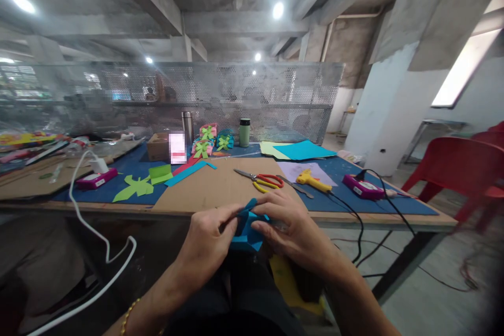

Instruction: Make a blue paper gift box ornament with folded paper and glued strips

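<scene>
Between my two hands, just in front of the table edge, is a folded blue paper box [249, 231] with its flaps standing up. My left hand [210, 233] pinches its left side between thumb and fingers. On the other side my right hand [285, 223] grips the wall, fingers over the far edge and thumb near the inside. The fingers hide part of the box. Beyond them, scissors [263, 181] with red and yellow handles lie on a cardboard sheet [208, 189]. A yellow glue gun [314, 181] rests to the right on pale purple paper [325, 172].
Green paper cut-outs [136, 187] and blue strips [187, 174] lie left. Behind are small boxes with green bows [203, 148], a green bottle [244, 133], a steel flask [188, 127] and blue sheets [305, 150]. Purple power strips [363, 187] trail cords; a red chair [452, 168] stands right.
</scene>
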A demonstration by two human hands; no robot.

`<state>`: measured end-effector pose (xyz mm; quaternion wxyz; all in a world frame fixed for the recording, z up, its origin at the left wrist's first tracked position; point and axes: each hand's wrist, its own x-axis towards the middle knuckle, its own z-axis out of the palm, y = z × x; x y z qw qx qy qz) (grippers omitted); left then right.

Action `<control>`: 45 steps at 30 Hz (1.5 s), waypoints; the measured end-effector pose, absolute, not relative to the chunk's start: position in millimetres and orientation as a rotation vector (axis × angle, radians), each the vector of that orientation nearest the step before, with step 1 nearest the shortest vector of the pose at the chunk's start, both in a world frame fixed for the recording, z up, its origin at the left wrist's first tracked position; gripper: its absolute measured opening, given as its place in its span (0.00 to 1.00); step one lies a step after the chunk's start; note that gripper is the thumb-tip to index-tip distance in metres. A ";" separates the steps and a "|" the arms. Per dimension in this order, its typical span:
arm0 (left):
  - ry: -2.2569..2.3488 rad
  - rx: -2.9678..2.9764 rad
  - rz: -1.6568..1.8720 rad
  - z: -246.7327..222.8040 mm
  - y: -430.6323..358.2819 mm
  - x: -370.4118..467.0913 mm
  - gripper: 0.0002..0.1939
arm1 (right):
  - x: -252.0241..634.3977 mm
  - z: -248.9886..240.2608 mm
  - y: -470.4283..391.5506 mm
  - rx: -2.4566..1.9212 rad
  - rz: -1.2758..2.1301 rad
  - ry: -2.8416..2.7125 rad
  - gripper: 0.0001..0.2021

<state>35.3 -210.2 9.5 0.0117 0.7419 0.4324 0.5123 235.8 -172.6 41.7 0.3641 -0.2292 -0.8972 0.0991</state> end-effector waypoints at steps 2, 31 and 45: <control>1.346 2.347 1.618 8.2 -210.1 37.1 0.15 | 235.9 41.2 -171.7 -0.586 0.271 -2.310 0.07; 1.434 2.178 1.703 -1.5 -211.0 37.7 0.12 | 233.2 38.0 -182.2 -0.649 -0.059 -2.299 0.05; 1.301 1.830 1.610 6.0 -212.9 34.9 0.11 | 246.9 51.6 -184.2 -0.482 0.042 -2.178 0.10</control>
